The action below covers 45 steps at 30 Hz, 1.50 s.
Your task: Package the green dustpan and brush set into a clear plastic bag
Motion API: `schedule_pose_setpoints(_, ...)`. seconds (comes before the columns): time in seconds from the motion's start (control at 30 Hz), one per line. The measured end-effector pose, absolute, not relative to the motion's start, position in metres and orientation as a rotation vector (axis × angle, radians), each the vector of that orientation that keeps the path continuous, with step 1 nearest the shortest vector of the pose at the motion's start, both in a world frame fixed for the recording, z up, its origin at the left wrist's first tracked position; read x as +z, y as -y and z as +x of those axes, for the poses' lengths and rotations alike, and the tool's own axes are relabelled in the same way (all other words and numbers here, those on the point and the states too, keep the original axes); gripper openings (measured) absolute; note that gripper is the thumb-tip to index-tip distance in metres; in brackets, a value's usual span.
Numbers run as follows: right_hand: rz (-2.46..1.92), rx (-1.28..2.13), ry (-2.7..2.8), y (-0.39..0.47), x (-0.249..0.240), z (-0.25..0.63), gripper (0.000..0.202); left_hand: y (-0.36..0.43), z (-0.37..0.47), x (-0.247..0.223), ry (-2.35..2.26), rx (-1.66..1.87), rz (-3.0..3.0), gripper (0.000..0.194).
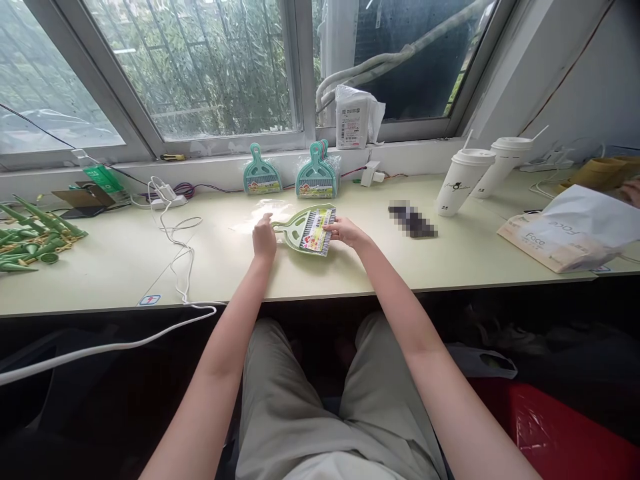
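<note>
One green dustpan (303, 247) is held over the counter (225, 267), a brush (325, 219) lying in it; the left hand (265, 237) has its grip clamped on the handle (280, 225), the right hand (350, 232) pinches the brush, probably keeping both together.

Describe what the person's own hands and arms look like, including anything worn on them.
The left hand and right hand wear no gloves. Both forearms are slim and uncovered, with no sleeves, watch or bracelet in view; rings are too small to tell. Below them show loose grey-green trousers.
</note>
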State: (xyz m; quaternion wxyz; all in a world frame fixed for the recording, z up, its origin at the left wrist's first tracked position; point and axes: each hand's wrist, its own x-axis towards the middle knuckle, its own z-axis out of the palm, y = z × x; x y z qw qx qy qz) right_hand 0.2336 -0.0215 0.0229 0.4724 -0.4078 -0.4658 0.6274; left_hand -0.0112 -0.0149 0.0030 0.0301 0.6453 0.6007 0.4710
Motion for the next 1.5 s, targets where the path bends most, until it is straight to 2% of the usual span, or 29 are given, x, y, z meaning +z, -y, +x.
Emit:
schedule_pose_setpoints(0.27, -0.989, 1.384, 0.898, 0.017, 0.017, 0.226, 0.017, 0.022, 0.000, 0.008, -1.640, 1.480, 2.137, 0.047)
schedule_pose_setpoints(0.43, -0.902, 1.438, 0.989, 0.015, 0.012, 0.219, 0.016, 0.027, 0.005, 0.011, -1.596, 1.556, 2.185, 0.042)
schedule_pose_setpoints(0.6, -0.784, 1.425, 1.050, 0.019, 0.014, 0.212, 0.018, 0.042, 0.018, 0.022, -1.464, 1.488, 2.384, 0.037)
schedule_pose_setpoints(0.67, -0.737, 1.399, 1.007, 0.019, 0.015, 0.212, 0.018, 0.044, 0.024, 0.031, -1.666, 1.628, 2.252, 0.041)
schedule_pose_setpoints(0.73, -0.703, 1.374, 0.957, 0.019, 0.018, 0.214, 0.018, 0.039, 0.028, 0.042, -1.868, 1.841, 1.919, 0.052)
schedule_pose_setpoints(0.8, -0.690, 1.355, 0.921, 0.019, 0.020, 0.215, 0.018, 0.027, 0.031, 0.052, -1.799, 1.955, 1.574, 0.057)
schedule_pose_setpoints(1.0, -0.659, 1.321, 0.873, 0.016, 0.022, 0.217, 0.021, -0.006, 0.052, 0.048, -0.975, 1.519, 1.228, 0.043)
schedule_pose_setpoints(1.17, -0.704, 1.209, 0.809, 0.012, 0.020, 0.219, 0.020, 0.000, 0.077, 0.027, -0.847, 1.330, 1.104, 0.038)
schedule_pose_setpoints(1.33, -0.730, 1.221, 0.795, 0.010, 0.019, 0.221, 0.014, 0.007, 0.071, 0.024, -0.808, 1.267, 1.163, 0.041)
schedule_pose_setpoints(1.5, -0.732, 1.249, 0.821, 0.009, 0.019, 0.221, 0.018, 0.010, 0.070, 0.021, -0.748, 1.308, 1.184, 0.051)
